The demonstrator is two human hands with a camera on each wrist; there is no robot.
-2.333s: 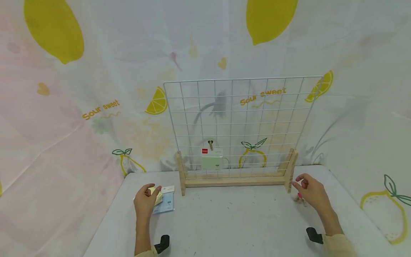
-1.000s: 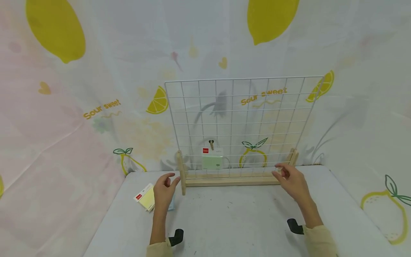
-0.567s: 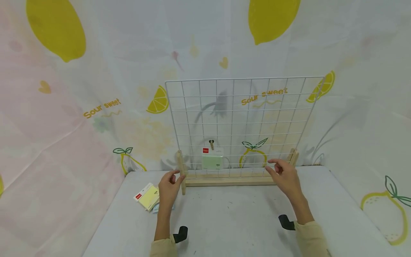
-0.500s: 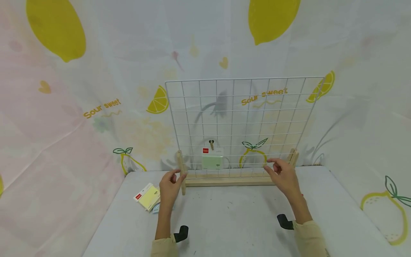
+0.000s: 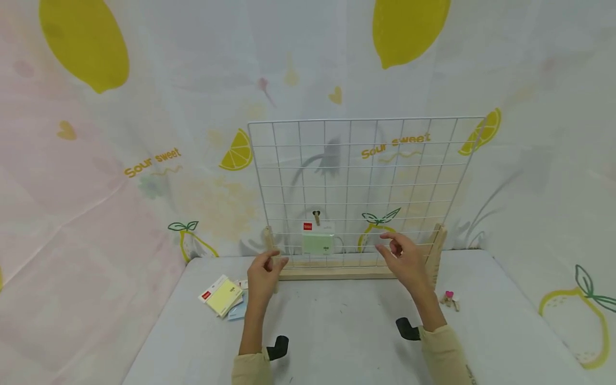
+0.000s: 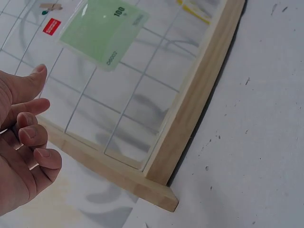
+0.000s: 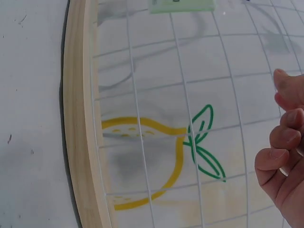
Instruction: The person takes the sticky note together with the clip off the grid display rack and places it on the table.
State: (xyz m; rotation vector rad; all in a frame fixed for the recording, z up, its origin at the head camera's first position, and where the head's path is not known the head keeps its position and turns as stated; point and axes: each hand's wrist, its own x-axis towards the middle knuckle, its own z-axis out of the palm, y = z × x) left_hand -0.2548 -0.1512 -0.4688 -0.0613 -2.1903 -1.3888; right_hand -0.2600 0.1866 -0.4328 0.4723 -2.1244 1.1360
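Observation:
A pale green packet (image 5: 317, 243) marked 100 hangs low on the white wire grid (image 5: 361, 176), under a small wooden clothespin (image 5: 316, 217). My left hand (image 5: 262, 275) is at the grid's left wooden foot, fingers loosely curled around nothing. In the left wrist view the same hand (image 6: 28, 137) floats in front of the mesh, its thumb apart from the fingers. My right hand (image 5: 404, 259) hovers before the lower right of the grid, thumb and forefinger apart. The right wrist view shows that hand (image 7: 285, 147) holding nothing, with the packet's green edge (image 7: 180, 5) above.
Left on the white table (image 5: 337, 331) lie a yellow packet (image 5: 223, 297) and a blue packet (image 5: 237, 310), overlapping. Several small clothespins (image 5: 449, 300), one with a pink heart, lie at the right. A wooden bar (image 5: 337, 274) joins the grid's feet. Lemon-print cloth (image 5: 192, 80) hangs behind.
Both hands have come inward toward the grid's middle, the left moving right and the right moving left. The clothespins on the right and the packets on the left show again. The hanging packet stays put.

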